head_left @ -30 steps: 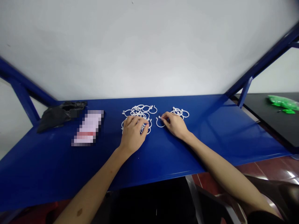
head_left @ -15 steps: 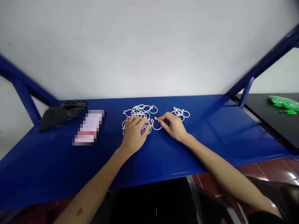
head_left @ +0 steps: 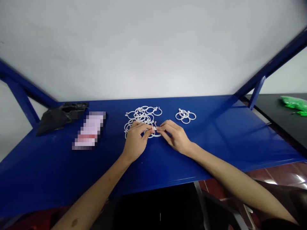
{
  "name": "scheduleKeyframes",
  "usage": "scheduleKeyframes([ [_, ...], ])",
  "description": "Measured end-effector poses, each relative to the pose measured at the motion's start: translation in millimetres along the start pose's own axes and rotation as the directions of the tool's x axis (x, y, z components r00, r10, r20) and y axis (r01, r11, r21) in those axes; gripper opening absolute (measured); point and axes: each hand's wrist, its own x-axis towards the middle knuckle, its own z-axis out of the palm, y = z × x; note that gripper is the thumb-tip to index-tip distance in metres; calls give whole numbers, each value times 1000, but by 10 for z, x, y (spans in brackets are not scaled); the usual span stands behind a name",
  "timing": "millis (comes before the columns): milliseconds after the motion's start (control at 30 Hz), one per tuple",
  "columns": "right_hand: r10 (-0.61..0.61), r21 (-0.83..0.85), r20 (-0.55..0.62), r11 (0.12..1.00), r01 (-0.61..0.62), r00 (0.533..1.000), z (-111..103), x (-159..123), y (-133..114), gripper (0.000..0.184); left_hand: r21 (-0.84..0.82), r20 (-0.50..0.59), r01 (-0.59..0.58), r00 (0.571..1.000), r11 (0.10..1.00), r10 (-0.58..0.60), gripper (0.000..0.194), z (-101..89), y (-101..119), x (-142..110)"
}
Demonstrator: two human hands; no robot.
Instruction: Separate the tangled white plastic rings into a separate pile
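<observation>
My left hand (head_left: pixel 135 140) and my right hand (head_left: pixel 174 135) meet over the blue table (head_left: pixel 216 140). Both pinch one white plastic ring (head_left: pixel 155 131) between thumb and fingertips, at the near right edge of a large heap of white rings (head_left: pixel 144 115). The left hand also covers the heap's near part. A small cluster of white rings (head_left: pixel 185 116) lies apart, to the right and behind my right hand.
A crumpled black bag (head_left: pixel 59 115) lies at the back left, with a pixelated pink and white packet (head_left: pixel 89 130) beside it. Blue frame bars rise at both sides. A black table with green items (head_left: pixel 295 103) stands to the right.
My right hand has carried a white ring leftward from near the small cluster to the big heap. My left fingers have curled and now pinch the same ring.
</observation>
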Motion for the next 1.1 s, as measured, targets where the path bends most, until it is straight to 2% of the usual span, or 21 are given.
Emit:
scheduleKeyframes([
  [167, -30, -30, 35, 999, 31, 999, -7, -23, -42, 17, 40, -41, -79, 996, 996, 81, 14, -9, 47, -18],
  [300, -88, -71, 78, 993, 93, 993, -8, -47, -34, 23, 29, -32, -96, 995, 995, 97, 18, -1, 75, -35],
  [467, -107, -136, 20, 985, 108, 994, -63, 38, 4, 25, 44, 27, -93, 995, 995, 92, 9, 11, 94, -6],
  [533, -49, -207, -41, 977, 40, 998, -134, 99, 55, 25, 106, 36, -79, 997, 991, 75, 8, 17, 72, 14],
  [633, 115, -357, -169, 919, -170, 979, -308, 143, 207, 26, 237, 36, -50, 998, 970, 43, 12, 16, 4, 31],
  [733, 296, -489, -257, 781, -388, 920, -497, 101, 430, 26, 327, 43, -52, 998, 944, 41, 14, 6, -56, 31],
  [800, 383, -548, -272, 692, -469, 883, -586, 48, 577, 26, 354, 60, -78, 996, 932, 61, 17, 5, -69, 26],
  [867, 423, -595, -284, 626, -504, 860, -629, 1, 688, 26, 374, 91, -117, 992, 920, 89, 19, 12, -66, 18],
  [933, 416, -628, -298, 592, -505, 859, -631, -24, 750, 28, 391, 123, -146, 987, 908, 106, 18, 25, -60, 8],
  [1033, 367, -646, -309, 596, -477, 877, -586, -21, 754, 31, 414, 144, -164, 983, 895, 113, 14, 47, -62, -4],
  [1100, 344, -624, -294, 637, -452, 892, -530, -10, 716, 31, 428, 140, -168, 983, 888, 119, 12, 57, -71, -7],
])
